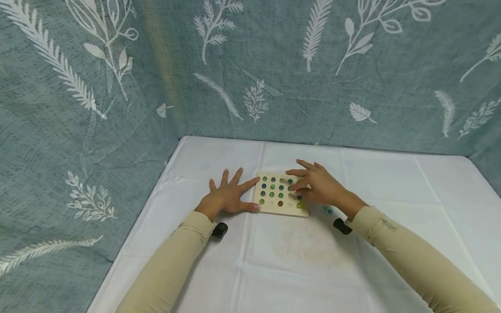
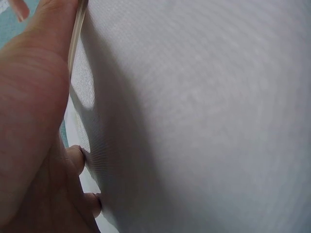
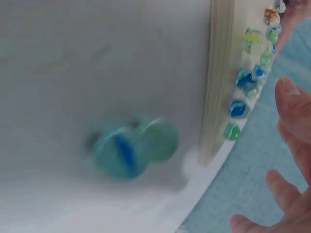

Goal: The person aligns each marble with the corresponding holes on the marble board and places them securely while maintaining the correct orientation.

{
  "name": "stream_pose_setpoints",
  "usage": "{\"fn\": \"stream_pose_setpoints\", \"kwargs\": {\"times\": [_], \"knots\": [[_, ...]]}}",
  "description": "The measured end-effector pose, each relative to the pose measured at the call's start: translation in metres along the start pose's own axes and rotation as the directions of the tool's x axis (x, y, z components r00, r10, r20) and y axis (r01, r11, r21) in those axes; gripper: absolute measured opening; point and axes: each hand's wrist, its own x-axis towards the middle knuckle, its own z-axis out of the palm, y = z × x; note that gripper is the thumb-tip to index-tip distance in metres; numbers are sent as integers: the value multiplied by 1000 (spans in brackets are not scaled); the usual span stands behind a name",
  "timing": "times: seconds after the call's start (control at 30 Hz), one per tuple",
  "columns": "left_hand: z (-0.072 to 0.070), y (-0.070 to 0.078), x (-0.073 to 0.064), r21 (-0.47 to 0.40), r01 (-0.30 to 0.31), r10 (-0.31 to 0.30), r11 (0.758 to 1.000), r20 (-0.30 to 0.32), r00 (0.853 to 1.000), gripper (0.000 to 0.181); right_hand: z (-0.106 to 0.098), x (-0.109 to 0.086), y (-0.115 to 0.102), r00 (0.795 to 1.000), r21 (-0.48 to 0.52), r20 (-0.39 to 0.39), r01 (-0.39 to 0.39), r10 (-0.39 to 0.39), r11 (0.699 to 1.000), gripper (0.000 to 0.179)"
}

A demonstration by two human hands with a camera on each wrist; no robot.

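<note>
A pale wooden board (image 1: 285,211) with rows of round hollows lies flat on the table, most hollows filled with glass marbles (image 1: 281,187) in green, blue and brown. My left hand (image 1: 225,198) is spread flat at its left side, thumb and index fingertip touching the board's left edge. Over the board's right part hovers my right hand (image 1: 322,184), fingers spread and bent a little; the right wrist view shows no marble between the thumb (image 3: 291,107) and the fingers. Two loose marbles (image 3: 124,153) lie on the cloth to the right of the board, beneath my right wrist.
A white cloth (image 1: 313,269) covers the table. Blue-green curtains (image 1: 274,87) with white leaf prints hang behind and to the left. A black wrist device (image 1: 342,226) shows below the right wrist, another (image 1: 220,230) by the left.
</note>
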Motion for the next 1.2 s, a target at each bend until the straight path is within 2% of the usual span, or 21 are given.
{"fn": "stream_pose_setpoints", "kwargs": {"times": [0.37,0.63,0.97,1.2], "knots": [[-3,-3,-2,-22,0,-1,1000,-14,1000,95,-8,-20,9,1000,-5,-26,-6,6,1000,22],[0,0,-3,-25,3,-3,1000,-2,1000,96,-7,-47,8,993,-19,-69,-97,96,995,17],[0,1,-1,-11,-7,6,1000,-15,1000,96,-5,-75,5,953,-25,-135,-278,273,960,12],[-1,3,0,-17,-9,9,1000,-10,1000,96,5,-82,7,925,-9,-160,-350,344,937,9]]}}
